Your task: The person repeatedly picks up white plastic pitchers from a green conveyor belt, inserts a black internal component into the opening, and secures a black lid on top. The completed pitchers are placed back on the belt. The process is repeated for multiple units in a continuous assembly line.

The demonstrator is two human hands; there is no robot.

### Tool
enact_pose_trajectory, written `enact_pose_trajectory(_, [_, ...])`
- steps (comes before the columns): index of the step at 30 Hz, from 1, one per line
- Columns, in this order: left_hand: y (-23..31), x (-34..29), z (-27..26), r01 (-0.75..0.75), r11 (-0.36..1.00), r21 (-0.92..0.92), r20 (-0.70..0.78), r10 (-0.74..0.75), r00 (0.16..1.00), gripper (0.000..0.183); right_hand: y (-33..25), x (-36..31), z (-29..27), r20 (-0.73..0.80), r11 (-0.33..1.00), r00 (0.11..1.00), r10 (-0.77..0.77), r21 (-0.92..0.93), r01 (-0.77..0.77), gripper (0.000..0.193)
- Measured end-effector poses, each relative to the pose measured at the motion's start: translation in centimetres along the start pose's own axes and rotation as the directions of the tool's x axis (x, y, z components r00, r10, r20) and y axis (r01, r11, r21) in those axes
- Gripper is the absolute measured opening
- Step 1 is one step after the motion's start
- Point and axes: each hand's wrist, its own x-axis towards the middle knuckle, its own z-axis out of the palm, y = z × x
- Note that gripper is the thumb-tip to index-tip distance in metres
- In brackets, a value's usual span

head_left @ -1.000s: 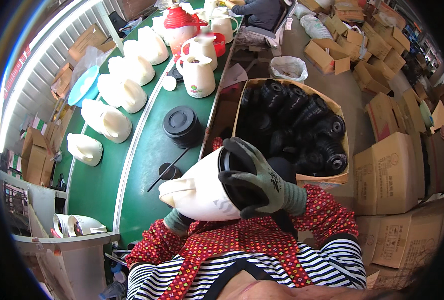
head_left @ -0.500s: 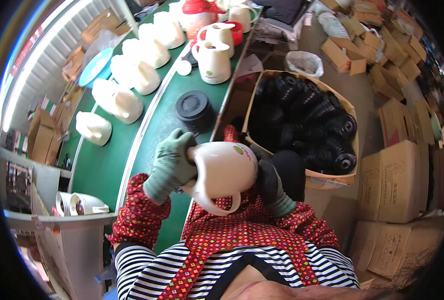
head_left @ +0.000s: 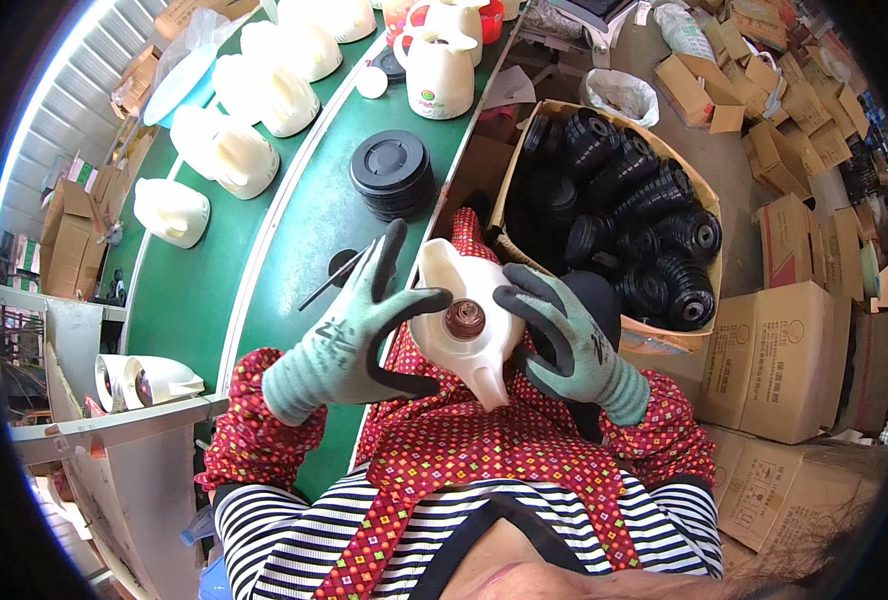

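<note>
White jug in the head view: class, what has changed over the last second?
The white jug turned from lying sideways to mouth up. The right hand left its base; the left hand, first mostly hidden, now shows beside it. Both curve open. The black disc stack stayed on the green table.

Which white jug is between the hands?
The jug at the lap, its brown mouth facing the camera, between left hand and right hand. The other jugs are on the green table or at far left.
</note>
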Motion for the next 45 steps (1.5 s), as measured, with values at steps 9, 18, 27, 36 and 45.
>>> enact_pose_trajectory(9, [-0.3,2.5,3.1,-0.06,0.996,0.066,0.091,0.054,0.994,0.083,-3.9,1.6,-1.0,0.188,0.928,0.974,0.128,-0.369,-0.051,0.059])
enact_pose_trajectory(18, [-0.6,1.5,3.4,-0.095,0.939,-0.331,-0.113,0.06,0.992,0.101,-2.9,5.9,-1.3,0.054,0.883,0.968,0.245,-0.424,-0.2,0.085])
enact_pose_trajectory(27, [0.1,2.0,4.2,0.401,0.877,-0.265,-0.119,-0.443,0.889,0.06,-3.9,9.5,2.1,0.212,0.714,0.935,0.283,-0.698,-0.057,0.077])
enact_pose_trajectory(36, [-1.2,0.8,5.7,0.358,0.933,-0.037,-0.241,-0.356,0.903,0.052,-4.5,10.2,3.1,0.225,0.74,0.915,0.336,-0.664,-0.109,0.044])
enact_pose_trajectory(45, [-2.1,-0.2,5.0,0.31,0.838,-0.45,-0.134,-0.406,0.904,0.059,-1.2,9.1,-0.2,0.178,0.962,0.953,0.245,-0.165,-0.216,0.06])
